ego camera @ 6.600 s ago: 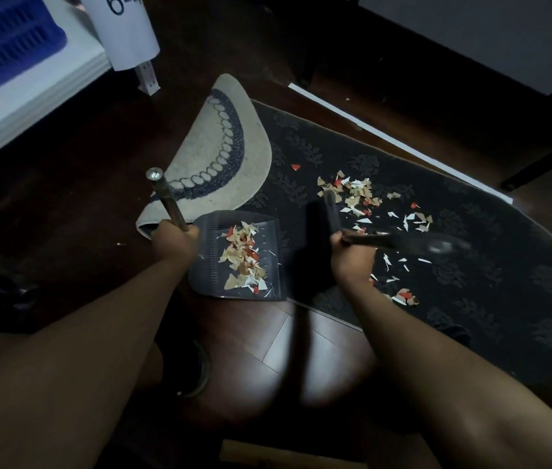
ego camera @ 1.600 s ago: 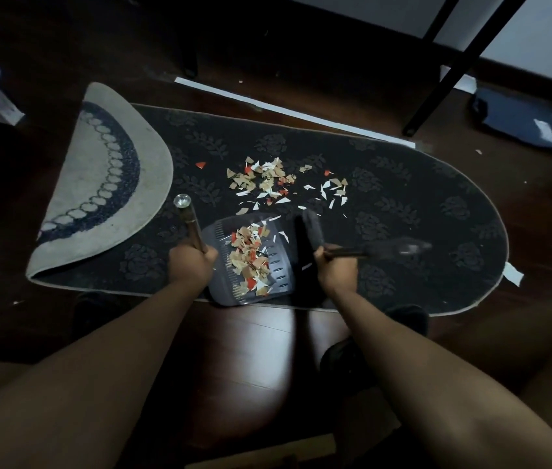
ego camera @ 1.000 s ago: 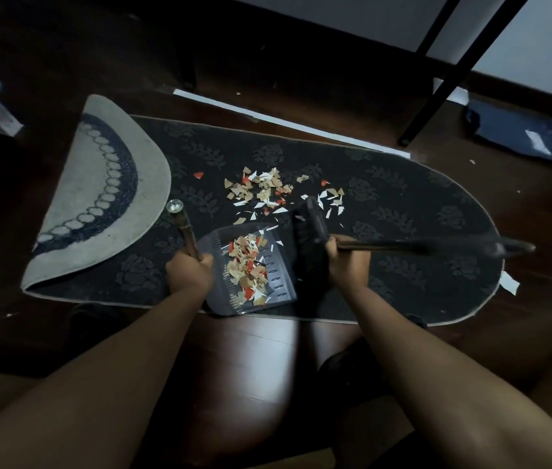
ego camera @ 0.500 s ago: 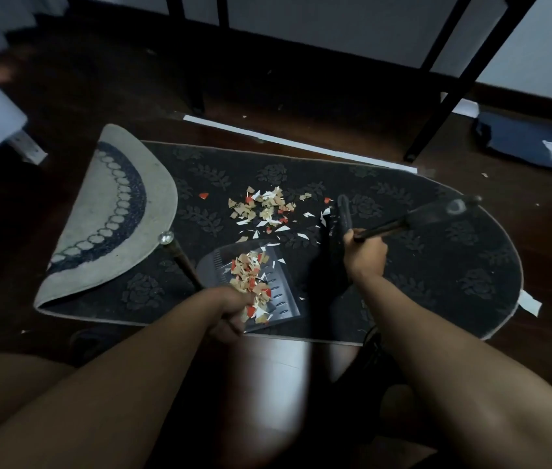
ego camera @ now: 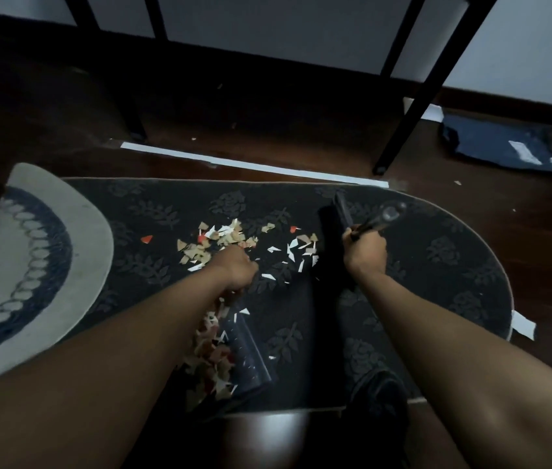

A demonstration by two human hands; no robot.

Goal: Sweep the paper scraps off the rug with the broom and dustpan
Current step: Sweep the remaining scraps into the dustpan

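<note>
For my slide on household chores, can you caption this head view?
Left hand steadies the dustpan of scraps while right hand holds the broom beside paper scraps on the rug.

Dark wooden floor carries a dark patterned rug, its left end folded over; white strip along the rug's top edge, dark bag upper right.

The rug is dark grey with a tone-on-tone leaf and flower pattern; its folded-over end at the frame's left is beige with a dark blue band and a chain of pale ovals. The paper scraps are tan, white and red. The dustpan is dark grey. The floor is dark brown wood, crossed by a white strip
</note>
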